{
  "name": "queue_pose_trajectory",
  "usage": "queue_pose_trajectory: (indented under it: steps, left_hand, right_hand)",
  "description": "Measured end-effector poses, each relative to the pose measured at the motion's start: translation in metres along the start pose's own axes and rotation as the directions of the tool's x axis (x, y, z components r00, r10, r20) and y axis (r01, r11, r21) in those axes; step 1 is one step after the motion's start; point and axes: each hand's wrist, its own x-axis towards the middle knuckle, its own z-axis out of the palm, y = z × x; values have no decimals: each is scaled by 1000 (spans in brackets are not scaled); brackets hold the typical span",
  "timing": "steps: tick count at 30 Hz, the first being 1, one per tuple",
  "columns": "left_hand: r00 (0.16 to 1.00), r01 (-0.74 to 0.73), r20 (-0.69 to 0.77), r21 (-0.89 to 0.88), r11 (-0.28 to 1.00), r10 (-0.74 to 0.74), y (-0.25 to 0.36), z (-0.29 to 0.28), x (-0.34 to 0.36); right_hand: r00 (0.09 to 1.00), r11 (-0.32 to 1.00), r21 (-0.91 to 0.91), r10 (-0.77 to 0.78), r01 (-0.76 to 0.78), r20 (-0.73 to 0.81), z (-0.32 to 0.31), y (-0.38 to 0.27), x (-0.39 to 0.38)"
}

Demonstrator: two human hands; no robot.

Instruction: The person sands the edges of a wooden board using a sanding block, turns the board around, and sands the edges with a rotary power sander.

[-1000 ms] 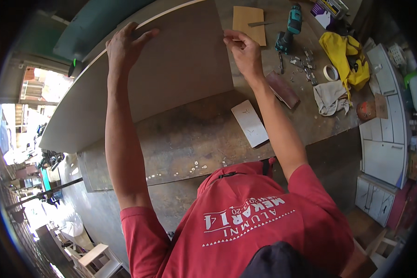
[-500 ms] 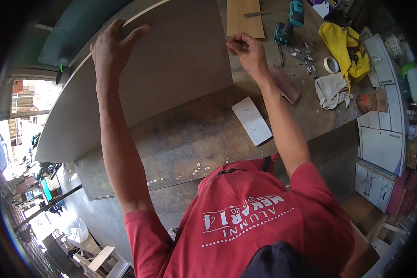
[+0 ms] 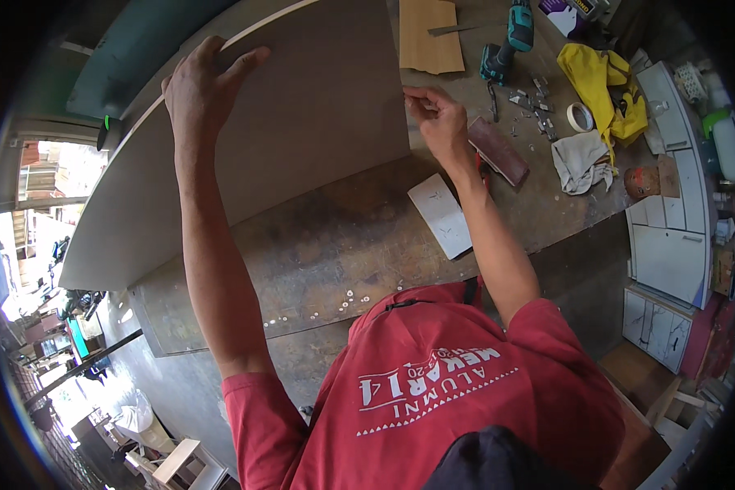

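Left hand (image 3: pixel 198 88): raised, grip clasping upper edge of panel (image 3: pixel 327 114) | Right hand (image 3: pixel 441 124): bunched at side edge, grip's hold cannot be told

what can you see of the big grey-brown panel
The panel is a large, flat, grey-brown sheet, perhaps wood-based, with a thin paler top edge. It stands on edge on the bench, its upper right corner out of view. The left grip clasps its top edge; the right grip is at its right edge, contact unclear.
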Motion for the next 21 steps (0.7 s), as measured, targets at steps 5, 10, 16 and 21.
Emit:
queue_pose_trajectory:
  steps: [5, 10, 16, 21]
  left_hand:
    - [1000, -7, -29, 8, 1000, 7, 2, -6, -8]
    - [998, -25, -54, 59, 998, 28, 12, -12, -22]
    - [996, -31, -80, 32, 999, 34, 22, -23, -39]
    - [983, -61, -169, 57, 997, 69, 24, -22, -52]
  right_hand:
    - [999, 999, 24, 30, -29, -30, 5, -13, -4]
    - [995, 1000, -11, -13, 12, -95, 3, -20, 0]
    - [970, 983, 82, -147, 166, -195, 1, -88, 24]
    - [974, 990, -1, -141, 143, -175, -2, -102, 19]
